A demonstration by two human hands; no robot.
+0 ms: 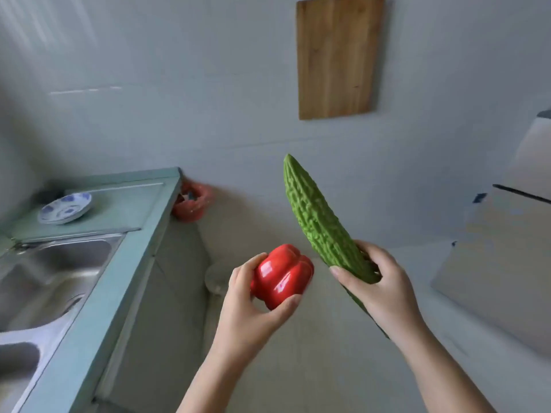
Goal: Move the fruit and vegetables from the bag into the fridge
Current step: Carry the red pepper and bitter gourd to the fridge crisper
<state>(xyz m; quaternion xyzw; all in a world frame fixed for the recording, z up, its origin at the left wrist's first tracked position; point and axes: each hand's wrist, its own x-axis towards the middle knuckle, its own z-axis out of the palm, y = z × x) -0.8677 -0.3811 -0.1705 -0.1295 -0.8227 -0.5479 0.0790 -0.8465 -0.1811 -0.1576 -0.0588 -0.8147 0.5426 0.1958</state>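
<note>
Left hand [247,305] grips a red bell pepper [281,275], fingers curled round it. Right hand [378,281] clasps a bitter gourd [316,222] near its lower end, tip tilted up-left.

A glossy red bell pepper [281,275] is held in mid-air in the left grip [253,305]. Just beside it, a warty green bitter gourd [316,216] slants with its tip up and to the left, its lower end in the right grip [378,287].
</note>
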